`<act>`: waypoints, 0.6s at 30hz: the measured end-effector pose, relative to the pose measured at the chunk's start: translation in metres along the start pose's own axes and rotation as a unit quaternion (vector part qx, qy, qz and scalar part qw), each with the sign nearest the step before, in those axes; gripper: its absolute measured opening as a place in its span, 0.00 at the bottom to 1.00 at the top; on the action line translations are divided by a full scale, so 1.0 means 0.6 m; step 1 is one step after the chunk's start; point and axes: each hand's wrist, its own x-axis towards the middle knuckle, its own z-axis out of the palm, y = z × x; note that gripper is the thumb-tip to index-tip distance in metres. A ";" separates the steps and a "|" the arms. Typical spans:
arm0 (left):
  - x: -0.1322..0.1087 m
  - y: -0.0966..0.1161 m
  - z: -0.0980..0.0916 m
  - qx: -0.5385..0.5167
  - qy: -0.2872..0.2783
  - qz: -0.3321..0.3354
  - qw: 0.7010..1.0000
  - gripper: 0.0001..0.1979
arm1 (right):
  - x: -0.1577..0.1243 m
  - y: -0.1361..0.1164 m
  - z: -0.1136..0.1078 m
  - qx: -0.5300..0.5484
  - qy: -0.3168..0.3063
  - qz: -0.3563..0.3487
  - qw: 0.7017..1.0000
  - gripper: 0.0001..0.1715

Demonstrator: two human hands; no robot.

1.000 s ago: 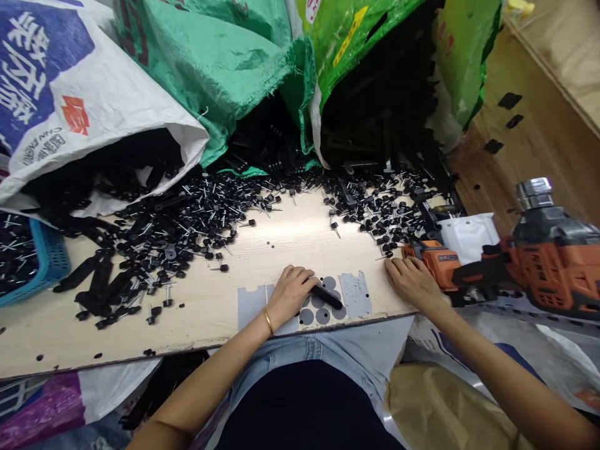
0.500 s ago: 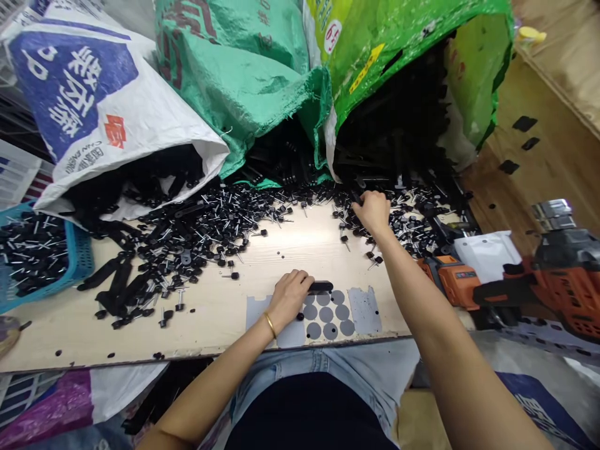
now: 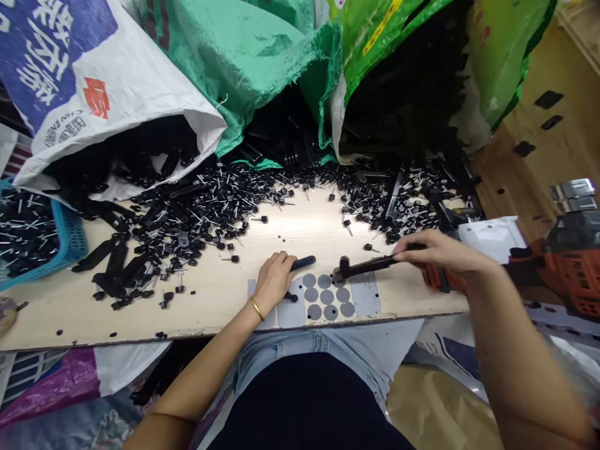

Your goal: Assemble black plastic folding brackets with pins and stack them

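Near the front of the table, my left hand (image 3: 272,282) has its fingers closed around a short black plastic strip (image 3: 304,263) with a rounded end. A black piece with a small round knob (image 3: 292,297) sticks out below the same fingers; its other end is hidden. My right hand (image 3: 429,250) pinches one end of a long, dark bar (image 3: 368,267) that slants left over the table. At the bar's left end is a black knob-like lump, somewhat blurred. Beneath lie grey discs (image 3: 325,297) in rows on the tabletop, beside grey patches (image 3: 366,294).
Loose black-headed metal pins (image 3: 225,209) and black strips cover the table's back. White (image 3: 154,81), teal (image 3: 262,69) and green (image 3: 375,37) sacks lie open behind. A blue basket (image 3: 70,234) of pins stands left; an orange power tool (image 3: 569,262) lies right.
My right hand has moved from the pins at the back toward the front right and now carries a long dark bar. The strip in my left hand has tilted upward. The view has shifted slightly.
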 end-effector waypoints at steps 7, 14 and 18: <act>-0.025 0.004 0.001 -0.006 -0.014 -0.015 1.000 0.12 | 0.103 -0.012 0.096 -0.120 0.144 -0.045 0.981 0.29; -0.030 0.000 0.019 -0.064 0.030 -0.016 0.997 0.13 | 0.063 -0.053 0.213 -0.211 0.236 0.028 0.948 0.20; -0.031 0.006 0.015 -0.188 0.048 -0.032 0.980 0.13 | 0.082 -0.031 0.251 -0.045 0.224 0.089 0.970 0.21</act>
